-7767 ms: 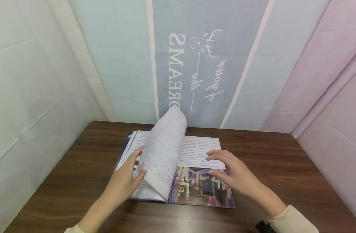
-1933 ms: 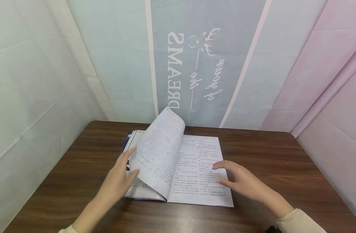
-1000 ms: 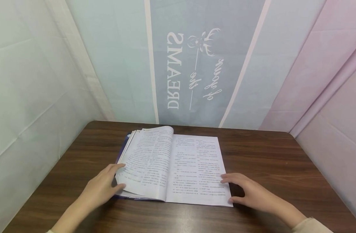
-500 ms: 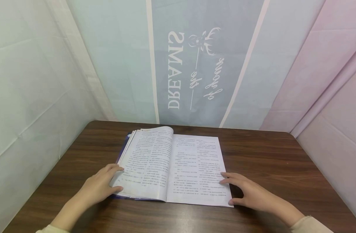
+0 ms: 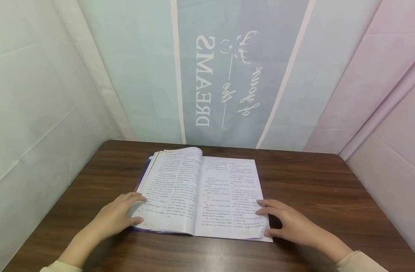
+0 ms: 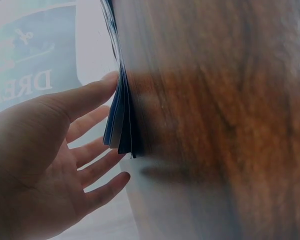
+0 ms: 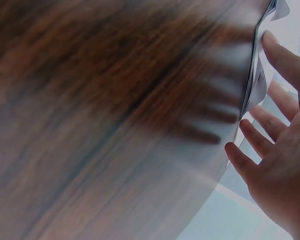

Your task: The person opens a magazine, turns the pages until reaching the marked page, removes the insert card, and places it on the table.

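An open magazine [image 5: 227, 196] lies on the wooden table, printed text on both visible pages. Its left page [image 5: 170, 185] arches up near the spine over a stack of leaves. At the left edge rests my left hand [image 5: 113, 213], thumb and fingertips touching the page; the left wrist view shows the thumb on the fanned leaf edges [image 6: 121, 120]. My right hand [image 5: 292, 223] is at the lower right corner, its thumb against the right page [image 5: 241, 211], whose corner is slightly buckled. In the right wrist view its fingers [image 7: 257, 137] are spread beside the page edge.
The dark wood table [image 5: 316, 189] extends around the magazine on all sides. Behind it hangs a pale fabric backdrop [image 5: 153, 75] with mirrored lettering, and fabric walls stand left and right.
A leaf held raised by the left hand earlier now lies on the left side. Both hands have moved to the outer edges. The right page's lower corner has just started to buckle under the thumb.
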Motion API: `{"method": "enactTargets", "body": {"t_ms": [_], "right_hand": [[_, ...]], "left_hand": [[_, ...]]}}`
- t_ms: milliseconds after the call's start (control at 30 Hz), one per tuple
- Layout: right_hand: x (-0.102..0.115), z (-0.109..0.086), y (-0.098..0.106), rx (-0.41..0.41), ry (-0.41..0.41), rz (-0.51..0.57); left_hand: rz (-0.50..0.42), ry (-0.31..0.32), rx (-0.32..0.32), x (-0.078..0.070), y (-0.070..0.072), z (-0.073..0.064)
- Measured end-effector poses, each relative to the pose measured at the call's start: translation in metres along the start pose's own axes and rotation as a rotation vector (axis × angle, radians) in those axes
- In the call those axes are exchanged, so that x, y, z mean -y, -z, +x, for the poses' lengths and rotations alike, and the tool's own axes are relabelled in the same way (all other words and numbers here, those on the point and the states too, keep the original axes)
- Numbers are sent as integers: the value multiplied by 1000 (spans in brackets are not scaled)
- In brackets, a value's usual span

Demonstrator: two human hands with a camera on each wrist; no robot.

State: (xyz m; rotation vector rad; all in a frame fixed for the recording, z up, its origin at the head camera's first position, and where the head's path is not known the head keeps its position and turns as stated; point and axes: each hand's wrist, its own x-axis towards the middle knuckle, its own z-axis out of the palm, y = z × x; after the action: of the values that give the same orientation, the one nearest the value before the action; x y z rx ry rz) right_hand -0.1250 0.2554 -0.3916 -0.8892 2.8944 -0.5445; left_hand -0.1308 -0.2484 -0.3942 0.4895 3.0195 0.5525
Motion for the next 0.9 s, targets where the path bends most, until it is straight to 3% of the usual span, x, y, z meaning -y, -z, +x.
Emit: {"method": "enactTargets", "body": {"t_ms": [300,567,900], "right_hand": [[4,9,3,-66,29,-27],[8,17,10,-144,63,-33],[17,28,24,-283,147,-34]], "left_hand": [[7,-3,8,0,1,-1],[30,-44,-35,-3,1,-1],[10,-78,-125,-24,2,10]]}}
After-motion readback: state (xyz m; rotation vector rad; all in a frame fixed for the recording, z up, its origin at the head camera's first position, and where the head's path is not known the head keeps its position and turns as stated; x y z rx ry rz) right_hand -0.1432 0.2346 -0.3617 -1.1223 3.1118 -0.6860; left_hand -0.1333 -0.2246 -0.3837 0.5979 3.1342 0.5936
